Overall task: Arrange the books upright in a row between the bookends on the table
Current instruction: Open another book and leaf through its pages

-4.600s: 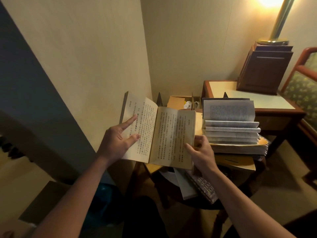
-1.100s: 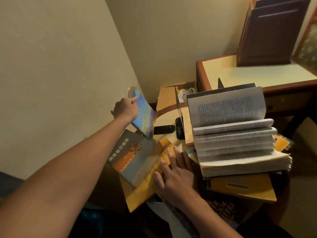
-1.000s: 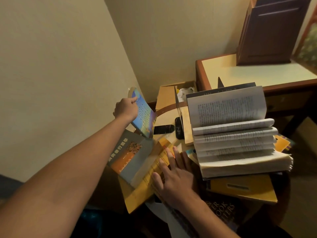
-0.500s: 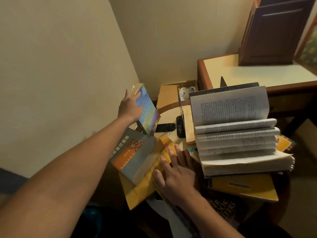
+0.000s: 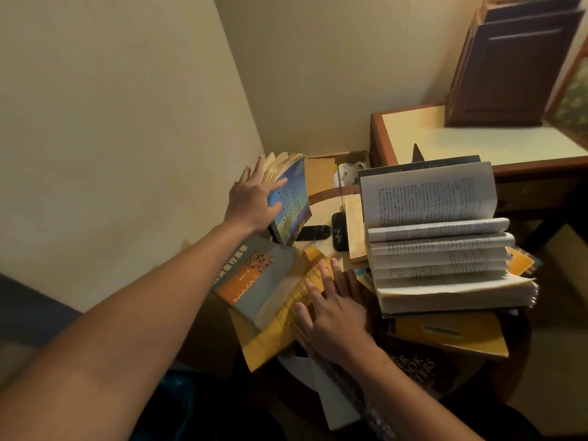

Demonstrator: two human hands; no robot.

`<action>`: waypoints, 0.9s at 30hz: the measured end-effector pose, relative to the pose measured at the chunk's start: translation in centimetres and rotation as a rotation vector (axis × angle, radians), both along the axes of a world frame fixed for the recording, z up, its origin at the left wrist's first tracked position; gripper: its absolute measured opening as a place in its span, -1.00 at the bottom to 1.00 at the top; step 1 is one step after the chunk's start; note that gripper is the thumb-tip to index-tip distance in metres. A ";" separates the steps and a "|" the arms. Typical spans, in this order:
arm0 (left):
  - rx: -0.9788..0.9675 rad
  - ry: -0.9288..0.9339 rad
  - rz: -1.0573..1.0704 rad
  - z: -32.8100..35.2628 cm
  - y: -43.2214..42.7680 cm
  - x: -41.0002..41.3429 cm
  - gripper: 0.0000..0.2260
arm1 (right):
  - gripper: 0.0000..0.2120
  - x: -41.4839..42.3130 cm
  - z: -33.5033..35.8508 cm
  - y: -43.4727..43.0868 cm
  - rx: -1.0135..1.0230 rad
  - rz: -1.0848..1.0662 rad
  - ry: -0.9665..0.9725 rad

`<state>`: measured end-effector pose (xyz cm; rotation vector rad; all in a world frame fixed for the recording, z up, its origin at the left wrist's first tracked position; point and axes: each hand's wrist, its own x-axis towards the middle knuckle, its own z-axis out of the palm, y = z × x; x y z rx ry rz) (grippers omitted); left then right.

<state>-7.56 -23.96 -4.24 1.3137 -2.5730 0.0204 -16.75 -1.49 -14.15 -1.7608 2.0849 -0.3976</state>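
Bracing flat on the near pile, the right hand [image 5: 334, 316] lies with fingers straight and spread on a yellow book [image 5: 270, 342], gripping nothing; a dark book with pale lettering [image 5: 416, 370] sits nearer under the forearm. A grey-and-orange book [image 5: 254, 281] lies across the yellow one, tilted toward the wall. To the right a stack of open books [image 5: 439, 249] lies face up, pages splayed, none upright yet. Further out the left hand [image 5: 251, 203] has straight fingers against a blue-covered book [image 5: 294, 205]: forefinger and thumb on the cover, other fingers showing on the wall side of the pages. This book stands on its lower edge at the far left of the tabletop [image 5: 324, 205], leaning, its pages fanned open at the top. A black flat piece [image 5: 313, 233] lies just beside its foot, probably a bookend base, though I cannot tell for sure; a dark pointed tip [image 5: 416, 153] shows behind the open stack, possibly the other bookend. Step in hand, as judged: seat the blue book upright as first in the row. To do well: close the fanned pages with a squeeze from both sides, bring the spine vertical, seat it flush against the support before letting go. Risk: a thin paperback slumps once it is left alone, so bring the next book in promptly. Cardboard box [image 5: 319, 175] beyond, at the wall corner
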 end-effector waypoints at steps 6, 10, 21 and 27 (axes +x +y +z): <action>-0.052 0.010 -0.044 0.7 2.8 0.9 -0.52 | -0.37 0.7 0.6 1.3 -0.168 0.025 0.018; -0.091 0.077 -0.125 1.0 5.9 0.7 -0.53 | -0.39 0.3 2.2 2.5 -0.355 0.062 0.042; 0.391 0.367 -0.184 1.2 12.9 -7.8 -0.51 | -0.43 -10.3 5.1 8.9 -0.400 -0.581 -0.089; 0.639 0.399 -0.136 1.0 12.3 -11.6 -0.50 | -0.55 -14.0 2.7 11.6 -0.248 -0.830 -0.194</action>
